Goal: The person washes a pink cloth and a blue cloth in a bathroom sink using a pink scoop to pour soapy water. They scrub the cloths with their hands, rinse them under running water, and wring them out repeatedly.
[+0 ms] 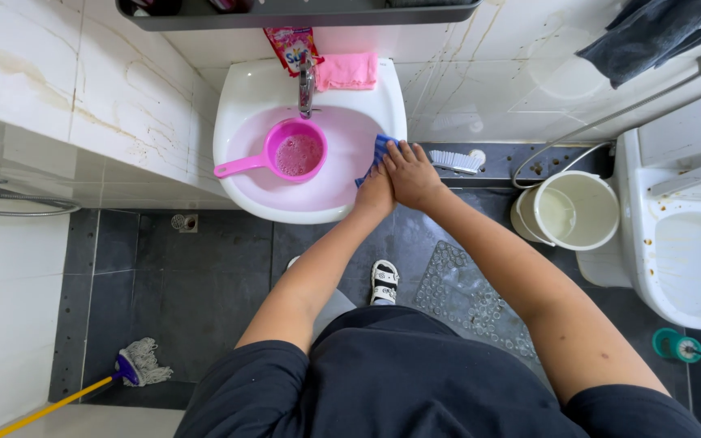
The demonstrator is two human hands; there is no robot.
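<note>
Both my hands met at the right rim of the white washbasin (233, 122), where a blue cloth (376, 152) lay pressed against the porcelain. My right hand (411, 174) lay flat over the cloth with its fingers spread, and my left hand (375, 195) was tucked just beneath it, pressed against the cloth's lower edge; whether its fingers pinched the fabric I could not tell, since the right hand covered them. I judged the basin rim was wet, so the cloth could have slid off toward the dark floor, or my weight on the edge could have slipped. The pink scoop (295, 152) sat in the bowl under the tap (307, 85), holding foamy water, and a careless elbow might have tipped it. Most of the cloth was hidden under my palms, and my left fingertips were out of sight.
</note>
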